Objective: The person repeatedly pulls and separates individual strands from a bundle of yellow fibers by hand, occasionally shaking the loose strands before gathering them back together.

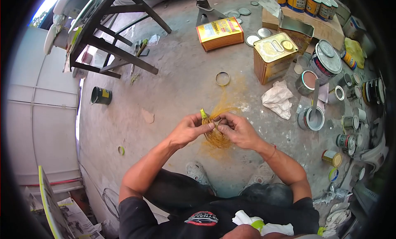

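Low over the concrete floor [173,84], one bundle of yellow-brown strands [218,141] sits between two bare hands. The left hand [187,130] has its fingers [199,119] clamped on the bundle, beside its single green end [203,113]; the right hand [240,132] has thumb and fingers pinched together on the strands. Loose strands fan forward toward one larger ring [216,79].

Room to move is widest on the left: concrete stretches from the hand to one dark bucket [101,95] and, beyond, the pale wall [51,92]. The right side is tighter, with one crumpled white cloth [277,99] near and cans [326,62] crowding that edge, too overlapped for me to count. I do count three large tins [274,55] ahead, one of them on its side; two shoes [197,172] below the bundle; and one small green ring [123,151] leftward.
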`<move>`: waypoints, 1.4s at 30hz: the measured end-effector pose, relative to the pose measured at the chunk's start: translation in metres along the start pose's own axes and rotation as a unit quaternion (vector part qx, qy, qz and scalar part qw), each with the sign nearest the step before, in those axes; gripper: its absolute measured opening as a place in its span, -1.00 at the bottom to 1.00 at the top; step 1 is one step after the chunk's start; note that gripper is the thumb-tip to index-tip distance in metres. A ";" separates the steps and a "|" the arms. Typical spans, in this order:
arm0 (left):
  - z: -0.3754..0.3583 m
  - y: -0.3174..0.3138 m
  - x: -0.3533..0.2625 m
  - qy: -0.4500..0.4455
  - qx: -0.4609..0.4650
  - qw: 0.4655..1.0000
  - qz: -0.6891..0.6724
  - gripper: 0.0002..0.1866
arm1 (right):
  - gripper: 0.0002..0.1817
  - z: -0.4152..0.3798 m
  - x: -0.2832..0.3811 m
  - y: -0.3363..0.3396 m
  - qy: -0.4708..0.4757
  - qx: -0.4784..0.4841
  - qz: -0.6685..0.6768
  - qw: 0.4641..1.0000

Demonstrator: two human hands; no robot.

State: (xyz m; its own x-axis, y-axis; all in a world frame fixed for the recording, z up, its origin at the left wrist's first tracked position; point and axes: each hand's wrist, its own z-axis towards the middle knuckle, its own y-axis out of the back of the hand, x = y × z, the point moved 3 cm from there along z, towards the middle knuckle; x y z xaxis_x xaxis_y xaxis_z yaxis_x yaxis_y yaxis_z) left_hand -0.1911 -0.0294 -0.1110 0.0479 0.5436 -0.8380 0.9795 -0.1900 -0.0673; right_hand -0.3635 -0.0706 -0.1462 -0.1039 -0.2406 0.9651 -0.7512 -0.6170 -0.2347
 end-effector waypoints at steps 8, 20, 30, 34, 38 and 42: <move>0.005 0.009 0.000 -0.119 -0.094 0.987 0.045 -0.68 | -0.89 -0.003 0.010 0.003 0.202 -0.119 -0.197 0.952; 0.017 0.042 -0.002 -0.093 -0.189 0.976 -0.060 -0.80 | -0.79 0.000 -0.025 0.020 -0.084 0.073 0.021 0.994; -0.033 0.206 0.012 -0.153 -0.446 0.872 0.133 -0.77 | -0.73 -0.050 -0.074 0.137 -0.116 -0.099 -0.241 0.958; -0.032 0.172 -0.007 -0.143 -0.468 0.865 0.108 -0.75 | -0.73 -0.076 -0.132 0.204 -0.148 -0.198 -0.296 0.923; -0.024 0.125 -0.030 -0.154 -0.292 0.943 0.043 -0.74 | -0.75 -0.069 -0.081 0.171 -0.118 -0.219 -0.514 0.821; -0.008 0.050 -0.039 -0.089 -0.105 0.988 0.071 -0.72 | -0.76 -0.028 0.011 0.080 0.087 -0.176 -0.333 0.922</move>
State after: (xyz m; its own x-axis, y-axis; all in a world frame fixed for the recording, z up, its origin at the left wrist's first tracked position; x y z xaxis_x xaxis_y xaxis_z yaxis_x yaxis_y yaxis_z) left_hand -0.1422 -0.0534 -0.0779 0.1705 0.3678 -0.9141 0.9853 -0.0701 0.1556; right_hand -0.4430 -0.1018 -0.1515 0.3761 0.2472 0.8930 -0.8483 -0.2958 0.4392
